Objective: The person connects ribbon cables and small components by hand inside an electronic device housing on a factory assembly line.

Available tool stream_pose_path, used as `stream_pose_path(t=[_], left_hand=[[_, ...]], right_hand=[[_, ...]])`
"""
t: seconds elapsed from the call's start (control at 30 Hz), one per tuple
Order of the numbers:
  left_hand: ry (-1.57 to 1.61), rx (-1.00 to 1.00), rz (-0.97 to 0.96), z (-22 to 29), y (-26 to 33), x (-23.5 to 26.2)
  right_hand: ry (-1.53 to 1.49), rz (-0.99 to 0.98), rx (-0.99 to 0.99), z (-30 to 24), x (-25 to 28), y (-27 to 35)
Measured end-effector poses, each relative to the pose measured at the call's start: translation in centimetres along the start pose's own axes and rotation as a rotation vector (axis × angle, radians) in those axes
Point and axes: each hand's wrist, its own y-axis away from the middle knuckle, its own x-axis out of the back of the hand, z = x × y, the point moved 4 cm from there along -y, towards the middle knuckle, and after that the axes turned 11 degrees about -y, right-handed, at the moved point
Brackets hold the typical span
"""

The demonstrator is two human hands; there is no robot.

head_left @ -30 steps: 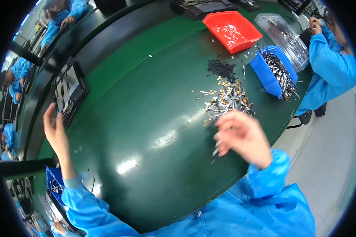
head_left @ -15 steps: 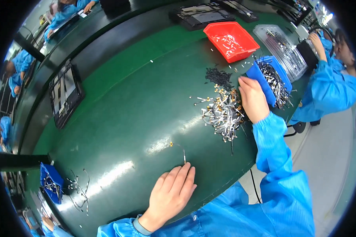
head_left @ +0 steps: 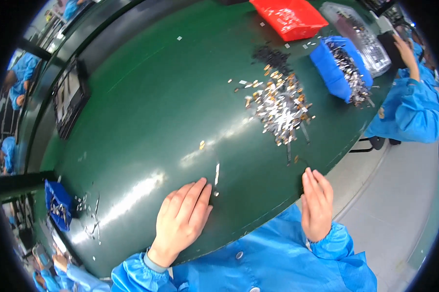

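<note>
While L hand lies flat, R hand has left blue bin, w/ grip unclear.

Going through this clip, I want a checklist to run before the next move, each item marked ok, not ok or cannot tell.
1. Left hand free of any grip: ok; palm down, fingers beside a lone cable.
2. Right hand empty: cannot tell; a thin dark strand runs to its fingertips.
3. Cable pile away from the table edge: ok.
4. Black pieces apart from that pile: not ok; the two heaps meet.
5. Right-side blue bin containing its parts: not ok; some stick out over its near end.
6. White pieces all inside the red tray: not ok; several lie outside.
</note>
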Motion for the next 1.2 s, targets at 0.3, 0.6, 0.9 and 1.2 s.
stream_pose_path(t=[0.3, 0.6, 0.9, 1.2], left_hand=[[-0.011, 0.062, 0.007, -0.5, 2.2, 0.8], [0.023, -0.043, 0.065, 0.7, -0.2, 0.6], [-0.051, -0.021, 0.068, 0.2, -2.0, 1.1], [-0.023, -0.048, 0.092, 1.1, -6.1, -1.3]], right_hand=[[-0.216, -0.220, 0.108, -7.9, -5.3, -3.9], [-0.818, -0.139, -0.020, -8.0, -4.0, -9.7], [-0.235, -0.347, 0.193, -8.4, -2.8, -6.2], [-0.027, 0.144, 0.456, 1.7, -0.8, -24.9]])
